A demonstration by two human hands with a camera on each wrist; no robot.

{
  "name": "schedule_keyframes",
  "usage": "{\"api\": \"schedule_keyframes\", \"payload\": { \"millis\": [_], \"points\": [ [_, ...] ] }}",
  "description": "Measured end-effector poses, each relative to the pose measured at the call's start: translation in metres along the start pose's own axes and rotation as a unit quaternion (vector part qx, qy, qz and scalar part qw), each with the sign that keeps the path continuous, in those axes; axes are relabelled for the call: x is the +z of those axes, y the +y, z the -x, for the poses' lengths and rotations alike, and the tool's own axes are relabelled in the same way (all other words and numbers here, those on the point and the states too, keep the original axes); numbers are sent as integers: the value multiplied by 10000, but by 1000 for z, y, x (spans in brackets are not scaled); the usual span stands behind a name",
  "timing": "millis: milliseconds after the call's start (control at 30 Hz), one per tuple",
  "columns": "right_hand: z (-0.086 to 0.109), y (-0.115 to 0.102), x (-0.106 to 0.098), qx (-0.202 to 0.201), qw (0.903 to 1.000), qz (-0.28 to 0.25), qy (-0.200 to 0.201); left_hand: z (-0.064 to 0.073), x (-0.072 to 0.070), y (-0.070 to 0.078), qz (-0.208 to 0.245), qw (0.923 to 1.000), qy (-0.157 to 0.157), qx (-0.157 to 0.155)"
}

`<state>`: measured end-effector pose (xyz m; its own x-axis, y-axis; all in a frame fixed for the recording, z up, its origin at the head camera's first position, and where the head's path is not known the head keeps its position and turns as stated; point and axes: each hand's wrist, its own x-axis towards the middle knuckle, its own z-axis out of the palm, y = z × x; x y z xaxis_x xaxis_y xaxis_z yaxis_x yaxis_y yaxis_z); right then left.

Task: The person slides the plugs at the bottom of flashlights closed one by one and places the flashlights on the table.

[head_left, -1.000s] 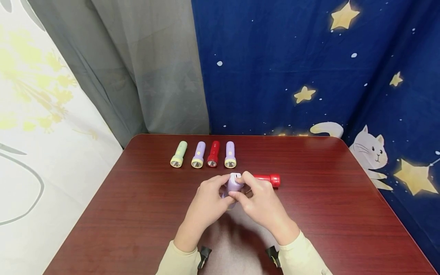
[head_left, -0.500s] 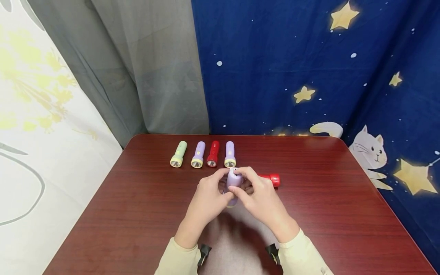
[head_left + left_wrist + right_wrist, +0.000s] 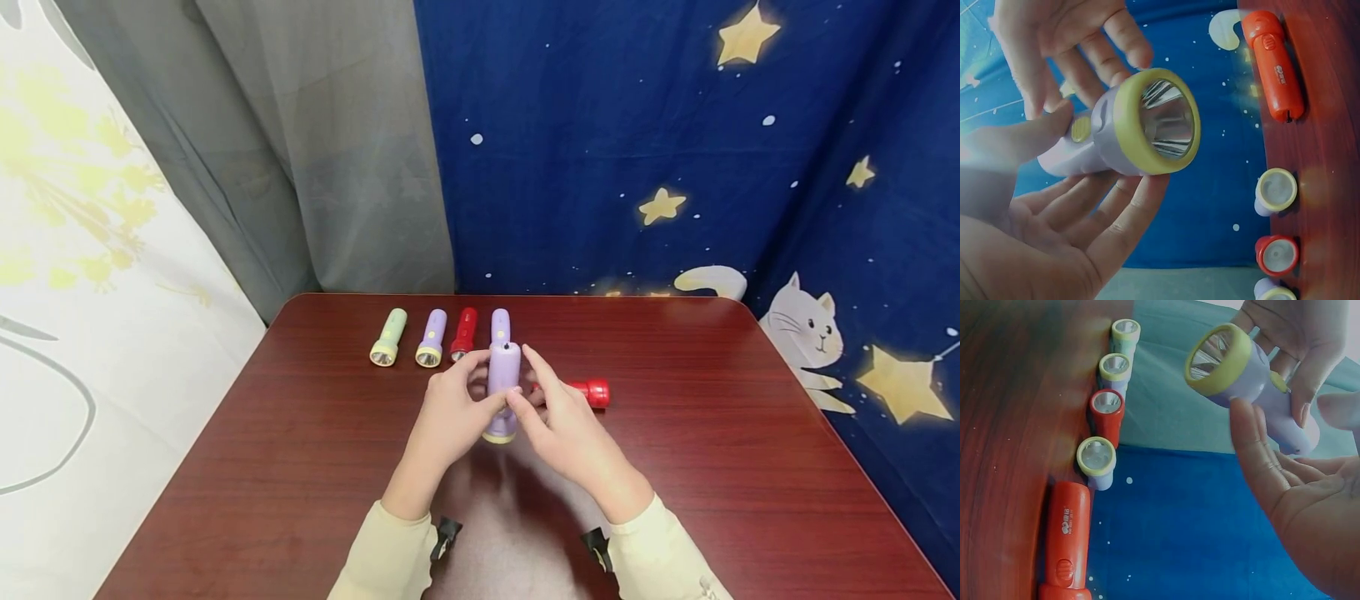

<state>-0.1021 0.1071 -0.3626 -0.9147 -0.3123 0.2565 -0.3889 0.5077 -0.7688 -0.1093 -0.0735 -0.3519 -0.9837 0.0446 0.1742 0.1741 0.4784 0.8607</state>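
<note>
My left hand [image 3: 450, 417] grips a lilac flashlight [image 3: 503, 371] with a yellow rim, held over the near middle of the table. In the left wrist view, its thumb lies by the yellow switch [image 3: 1081, 129] and its fingers support the flashlight from below. The lens end points down toward me, the tail end up. My right hand [image 3: 573, 437] is close beside the flashlight with loosely extended fingers; in the right wrist view, its fingertips reach the flashlight's head [image 3: 1229, 365]. Just beyond the right hand, a red flashlight [image 3: 596, 393] lies sideways, partly covered by the fingers.
Toward the back of the dark red table [image 3: 285, 475] lies a row: a green flashlight [image 3: 390, 335], a lilac one [image 3: 432, 335], a red one [image 3: 466, 327] and another lilac one [image 3: 500, 322], lenses facing me. Curtains [image 3: 570, 167] hang behind the table's far edge.
The lilac flashlight has risen and tipped, so more of its length and yellow rim shows. My right fingers have loosened from around its tail end; the left hand keeps its hold.
</note>
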Motion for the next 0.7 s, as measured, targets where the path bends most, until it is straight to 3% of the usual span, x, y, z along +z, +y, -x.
{"api": "schedule_keyframes", "payload": {
  "millis": [233,433,700],
  "points": [
    [0,4,7,46,9991,144,-406,-6,1,-1,184,9993,253,-228],
    [-2,7,13,-143,9992,281,-251,-7,4,-4,129,9990,214,-357],
    [-4,5,13,111,9987,454,-212,-8,6,-9,191,9991,-18,-390]
  ]
}}
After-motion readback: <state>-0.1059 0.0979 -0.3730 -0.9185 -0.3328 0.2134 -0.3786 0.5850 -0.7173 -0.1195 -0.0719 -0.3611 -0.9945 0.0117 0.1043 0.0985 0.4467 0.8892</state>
